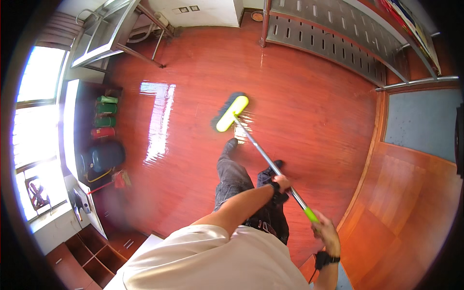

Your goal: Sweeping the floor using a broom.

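A broom (232, 113) with a bright yellow-green head and dark bristles rests on the shiny red wood-look floor (290, 98), in front of the person's feet. Its metal pole slants down to the right. My left hand (282, 183) is closed around the middle of the pole. Near the pole's upper end, my right hand (324, 228) grips the green handle, which the fingers partly hide. Both wrists wear dark bands. The bristles' underside cannot be seen.
A metal sink stand (141, 54) is at the upper left, slotted metal racks (319, 40) at the upper right. Green and red canisters (107, 121) and a blue water container (108, 156) line the left side. Open cubbyholes (88, 248) stand lower left; wooden panels (395, 195) border the right.
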Demonstrator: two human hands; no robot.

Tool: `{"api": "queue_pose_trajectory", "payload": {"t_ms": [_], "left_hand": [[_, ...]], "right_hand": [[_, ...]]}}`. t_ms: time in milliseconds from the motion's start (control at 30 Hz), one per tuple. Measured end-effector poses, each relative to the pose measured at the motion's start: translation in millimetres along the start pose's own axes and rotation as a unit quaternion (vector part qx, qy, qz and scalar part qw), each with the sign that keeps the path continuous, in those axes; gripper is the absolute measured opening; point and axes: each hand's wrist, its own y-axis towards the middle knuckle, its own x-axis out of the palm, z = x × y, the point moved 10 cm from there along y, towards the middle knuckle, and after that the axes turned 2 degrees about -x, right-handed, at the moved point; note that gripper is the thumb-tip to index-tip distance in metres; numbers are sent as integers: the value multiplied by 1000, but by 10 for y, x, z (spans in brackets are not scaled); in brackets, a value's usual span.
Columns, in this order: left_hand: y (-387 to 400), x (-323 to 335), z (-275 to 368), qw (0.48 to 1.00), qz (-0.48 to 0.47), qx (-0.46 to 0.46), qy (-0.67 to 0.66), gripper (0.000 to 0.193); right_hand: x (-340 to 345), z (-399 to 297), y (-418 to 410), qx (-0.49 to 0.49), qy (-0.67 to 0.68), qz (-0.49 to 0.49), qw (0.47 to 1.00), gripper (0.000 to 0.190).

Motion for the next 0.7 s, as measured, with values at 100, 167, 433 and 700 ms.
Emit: {"api": "queue_pose_trajectory", "payload": {"t_ms": [100,167,433,700], "left_hand": [[346,1104,322,958,-68,-130,-245,17],[445,263,1854,977,-181,89,-76,11],[1079,1804,2506,981,-108,93,-131,15],[632,1186,2444,949,-1,56,-311,10]], "right_hand": [[-528,620,-457,59,61,19,996,55],[-752,645,-1126,66,155,156,973,46],[-520,516,-1880,-3,417,62,907,48],[-680,1003,-1958,117,264,201,936,49]]}}
